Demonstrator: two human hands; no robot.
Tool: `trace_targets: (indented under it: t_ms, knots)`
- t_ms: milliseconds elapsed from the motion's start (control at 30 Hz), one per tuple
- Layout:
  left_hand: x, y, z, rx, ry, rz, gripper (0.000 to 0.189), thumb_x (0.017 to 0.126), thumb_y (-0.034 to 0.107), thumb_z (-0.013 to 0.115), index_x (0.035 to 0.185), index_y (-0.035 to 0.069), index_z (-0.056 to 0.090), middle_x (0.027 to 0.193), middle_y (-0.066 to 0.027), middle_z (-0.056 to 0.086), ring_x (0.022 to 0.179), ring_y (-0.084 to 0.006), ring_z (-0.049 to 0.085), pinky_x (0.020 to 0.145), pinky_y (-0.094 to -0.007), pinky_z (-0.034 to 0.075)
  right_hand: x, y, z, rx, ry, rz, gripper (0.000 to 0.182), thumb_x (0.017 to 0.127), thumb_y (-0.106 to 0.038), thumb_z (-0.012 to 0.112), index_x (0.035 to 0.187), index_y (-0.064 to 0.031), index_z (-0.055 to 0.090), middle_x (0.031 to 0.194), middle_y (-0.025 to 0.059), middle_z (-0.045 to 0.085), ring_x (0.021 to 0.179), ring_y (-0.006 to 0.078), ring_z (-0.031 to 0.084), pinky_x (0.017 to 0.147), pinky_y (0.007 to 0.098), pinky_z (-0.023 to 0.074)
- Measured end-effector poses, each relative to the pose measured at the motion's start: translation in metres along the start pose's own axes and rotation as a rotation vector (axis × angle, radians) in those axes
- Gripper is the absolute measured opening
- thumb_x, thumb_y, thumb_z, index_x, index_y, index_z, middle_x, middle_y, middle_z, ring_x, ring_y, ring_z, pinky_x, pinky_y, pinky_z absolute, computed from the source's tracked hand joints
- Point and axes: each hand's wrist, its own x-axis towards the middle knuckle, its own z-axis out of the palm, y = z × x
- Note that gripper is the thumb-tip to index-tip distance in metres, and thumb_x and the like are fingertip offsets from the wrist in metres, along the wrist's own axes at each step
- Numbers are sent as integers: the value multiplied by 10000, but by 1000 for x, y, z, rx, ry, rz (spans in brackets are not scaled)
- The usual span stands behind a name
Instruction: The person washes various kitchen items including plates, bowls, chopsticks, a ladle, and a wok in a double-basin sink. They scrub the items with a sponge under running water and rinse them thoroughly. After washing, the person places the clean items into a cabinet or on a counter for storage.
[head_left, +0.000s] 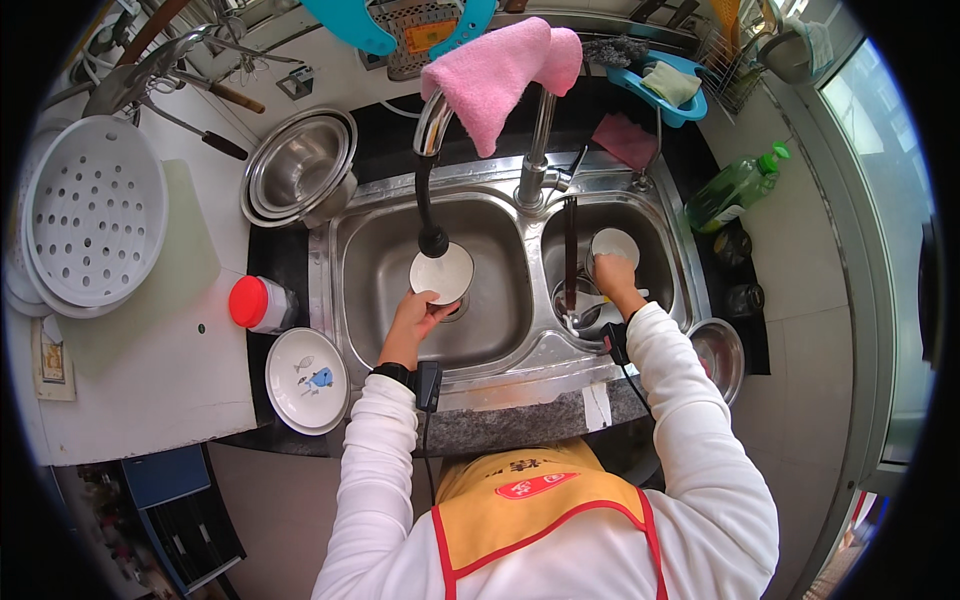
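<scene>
My left hand (423, 315) grips a white bowl (442, 276) by its near rim, thumb on the edge. The bowl is over the large left basin (491, 322), right below the black nozzle (433, 241) of the faucet hose. In the smaller right basin (664, 225), my right hand (613, 276) has its fingers at the near rim of a second white bowl (616, 246); the fingertips are partly hidden. Beside it, dark chopsticks (571, 247) lean in a metal bowl (561, 296), which also holds a white spoon (592, 303).
White plates (306, 382) with a fish print are stacked left of the sink, near a red-lidded jar (251, 301). Nested steel basins (300, 169) stand behind. A pink towel (491, 79) drapes over the faucet (534, 169). On the right are a green soap bottle (731, 191) and a steel bowl (721, 360).
</scene>
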Motion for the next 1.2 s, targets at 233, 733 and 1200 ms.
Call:
trace_targets:
  t_ms: [233, 733, 1200]
  knots:
    - [-17, 25, -12, 38, -107, 12, 567, 819, -80, 448, 1359, 44, 326, 1326, -201, 441, 1195, -393, 488, 955, -551, 489, -22, -50, -127, 57, 93, -117, 195, 843, -261, 561, 758, -97, 626, 662, 134, 639, 607, 347, 624, 543, 459, 482]
    - [-23, 46, -17, 42, 19, 18, 556, 799, -58, 487, 1325, 67, 359, 1273, -205, 455, 1062, -411, 568, 847, -539, 551, 8, -239, -6, -48, -336, -722, 134, 805, -156, 577, 824, -101, 698, 843, 110, 695, 793, 298, 681, 665, 409, 531]
    - [-27, 45, -37, 183, 197, 27, 685, 734, -76, 481, 1373, 87, 297, 1279, -203, 442, 1037, -422, 576, 828, -574, 527, 54, -258, -47, 1386, -661, 288, 188, 874, -215, 470, 791, -86, 578, 672, 40, 571, 548, 155, 584, 447, 282, 435]
